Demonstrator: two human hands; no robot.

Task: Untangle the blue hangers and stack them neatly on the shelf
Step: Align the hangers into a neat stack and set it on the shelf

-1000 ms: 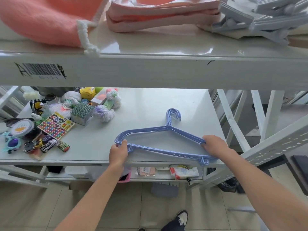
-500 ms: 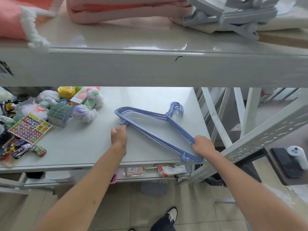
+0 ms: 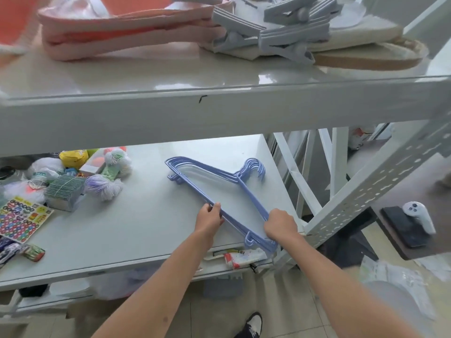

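Several blue hangers lie flat as one aligned bundle on the right part of the white shelf, hooks pointing to the far right. The bundle runs diagonally, one end far left, the other at the shelf's front right corner. My left hand pinches the bundle's long bottom bar near its middle. My right hand grips the sloped arm close to the near end, by the shelf's right edge.
Small goods crowd the shelf's left: yarn pom-poms, a sticker sheet, a green wrapped stack. The upper shelf carries pink folded cloth and grey clips. A perforated white upright stands right. A controller rests beyond.
The hanger bundle has turned clockwise and slid toward the right front corner. My left hand moved from the bundle's far-left end to the middle of the bottom bar. The view shifted right.
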